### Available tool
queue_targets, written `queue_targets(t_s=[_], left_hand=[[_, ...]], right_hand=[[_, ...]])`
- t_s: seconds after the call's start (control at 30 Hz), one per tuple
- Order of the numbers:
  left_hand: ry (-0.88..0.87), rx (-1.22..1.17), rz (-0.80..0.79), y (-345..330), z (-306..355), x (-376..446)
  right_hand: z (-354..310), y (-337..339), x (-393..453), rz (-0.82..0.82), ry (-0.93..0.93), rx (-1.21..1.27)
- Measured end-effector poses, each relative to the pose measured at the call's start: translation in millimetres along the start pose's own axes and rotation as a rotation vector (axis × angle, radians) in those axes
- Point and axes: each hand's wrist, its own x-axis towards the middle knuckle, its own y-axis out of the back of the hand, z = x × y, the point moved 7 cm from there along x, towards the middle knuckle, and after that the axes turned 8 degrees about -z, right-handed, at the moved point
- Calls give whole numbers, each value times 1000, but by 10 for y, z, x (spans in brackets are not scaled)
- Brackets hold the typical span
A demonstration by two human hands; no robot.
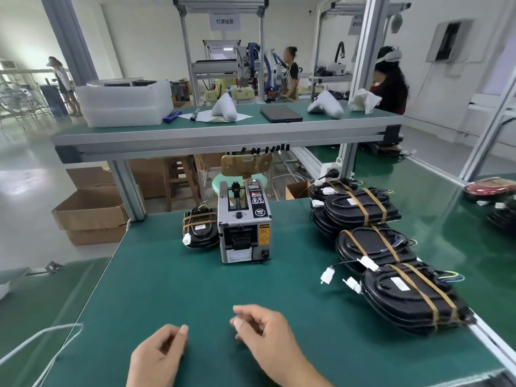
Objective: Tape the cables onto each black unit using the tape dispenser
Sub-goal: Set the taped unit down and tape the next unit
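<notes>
A grey tape dispenser (244, 223) stands mid-table on the green mat. One black unit (200, 229) with brown tape strips and a white connector lies at its left side. Several black units lie in a row along the right: a far stack (360, 208), a middle one (374, 247) and the nearest one (410, 296), all crossed by brown tape, with white connectors on loose cables (328, 275). My left hand (159, 356) and my right hand (265, 333) hover low over the near mat, fingers loosely curled, holding nothing.
An aluminium-framed shelf (223, 135) spans the table's far side, carrying plastic trays, foam pieces and a tablet. The table's right rail (491, 342) runs beside the nearest unit. A white cable (42, 339) hangs at left. Cardboard boxes (89, 213) sit on the floor. People work behind.
</notes>
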Motion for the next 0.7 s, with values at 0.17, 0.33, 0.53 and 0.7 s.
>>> queue_targets(t_s=[0.17,0.33,0.53,0.7], left_hand=[[-24,-9,1,2,9,38],[-36,0,-8,14,-27,22],[-45,-5,-31,-9,-30,11],[-30,-1,-41,-10,-39,13]], right_hand=[[-521,864,-92,149,90,70],[-780,2311,43,628,51,49],[-586,3630,348,861,-271,-281],[-136,3799,685,614,-480,-153]])
